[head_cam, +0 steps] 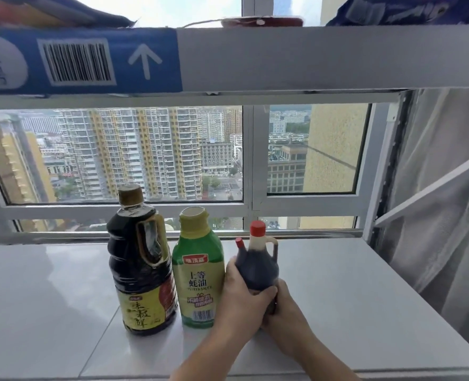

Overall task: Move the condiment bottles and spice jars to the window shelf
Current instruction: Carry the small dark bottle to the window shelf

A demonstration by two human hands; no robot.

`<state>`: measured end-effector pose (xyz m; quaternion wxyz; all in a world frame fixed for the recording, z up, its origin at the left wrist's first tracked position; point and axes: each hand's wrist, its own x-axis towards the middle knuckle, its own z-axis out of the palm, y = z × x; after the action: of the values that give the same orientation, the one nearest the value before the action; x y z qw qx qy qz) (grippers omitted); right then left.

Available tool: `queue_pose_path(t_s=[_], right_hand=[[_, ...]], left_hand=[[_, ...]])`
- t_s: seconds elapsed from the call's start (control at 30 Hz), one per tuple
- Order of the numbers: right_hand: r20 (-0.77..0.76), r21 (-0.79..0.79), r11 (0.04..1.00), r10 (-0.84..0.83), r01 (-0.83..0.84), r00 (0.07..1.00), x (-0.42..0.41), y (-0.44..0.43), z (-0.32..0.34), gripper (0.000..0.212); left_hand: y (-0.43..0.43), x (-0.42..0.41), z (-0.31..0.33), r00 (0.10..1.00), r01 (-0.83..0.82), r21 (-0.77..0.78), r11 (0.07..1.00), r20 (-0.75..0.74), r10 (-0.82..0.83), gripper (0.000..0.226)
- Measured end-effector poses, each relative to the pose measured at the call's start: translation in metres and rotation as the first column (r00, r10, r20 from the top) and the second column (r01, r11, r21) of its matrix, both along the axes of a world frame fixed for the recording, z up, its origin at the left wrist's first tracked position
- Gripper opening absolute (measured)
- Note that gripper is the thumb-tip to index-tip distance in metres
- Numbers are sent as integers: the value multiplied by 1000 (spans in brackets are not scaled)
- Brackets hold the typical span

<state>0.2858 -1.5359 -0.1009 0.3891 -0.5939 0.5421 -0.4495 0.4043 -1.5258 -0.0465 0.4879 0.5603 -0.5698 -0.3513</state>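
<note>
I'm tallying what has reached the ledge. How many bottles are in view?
3, all on the white ledge: a dark handled bottle on the left, a green bottle beside it, and a small red-capped bottle held by both hands. None seems hidden.

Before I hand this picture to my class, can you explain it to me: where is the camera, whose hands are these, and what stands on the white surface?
There is no machine here. The one picture comes from a camera worn on a person's head, looking forward and down at their own bare hands. The white tiled window shelf carries three bottles in a row: a large dark soy sauce bottle with a handle, a green oyster sauce bottle, and a small dark red-capped bottle. The left hand and right hand both wrap the small bottle's lower part. I cannot tell whether its base touches the shelf. Behind the glass are apartment towers.
</note>
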Motion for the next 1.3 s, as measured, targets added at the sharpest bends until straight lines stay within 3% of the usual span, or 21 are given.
queue_pose_path(t_s=[0.1,0.17,0.3,0.37,0.47,0.5,0.67,0.8,0.93,1.0,1.17,1.3], right_hand=[[25,35,999,28,-29,999,2,5,8,58],[53,41,998,54,-56,997,3,5,17,36],[-115,-80,997,15,-25,993,-4,1,19,26],[-189,-78,997,0,-15,982,-8,4,11,37],[-237,-4,996,-89,90,967,-12,22,4,84],[-247,23,994,-99,108,964,-15,28,3,90],[-352,-97,983,-182,158,918,-36,55,-5,56],[-387,-129,980,-192,153,902,-53,79,-9,40],[-373,-161,977,-189,137,908,-68,110,-25,28],[-380,-167,977,-188,133,906,-75,131,-39,23],[-528,72,988,-80,139,846,-95,195,-82,33],[-582,284,935,-8,212,813,-115,247,-101,43]], left_hand=[[3,-2,-1,998,-32,-24,999,51,33,85],[9,-3,-1,995,-51,-34,998,89,54,82],[22,-1,0,978,-82,-29,996,191,86,76],[31,2,3,968,-83,-20,996,237,85,72],[46,4,4,951,-91,-18,996,295,92,71],[52,4,4,944,-99,-6,995,316,96,69],[80,-2,-3,894,-93,51,994,443,61,45],[103,-8,-17,847,-71,112,991,532,1,43],[127,-10,-45,688,14,105,994,720,-86,33],[143,-14,-60,654,51,85,995,750,-98,32],[181,-24,-107,597,104,262,959,755,-271,38],[199,-26,-146,559,170,483,859,670,-488,39]])
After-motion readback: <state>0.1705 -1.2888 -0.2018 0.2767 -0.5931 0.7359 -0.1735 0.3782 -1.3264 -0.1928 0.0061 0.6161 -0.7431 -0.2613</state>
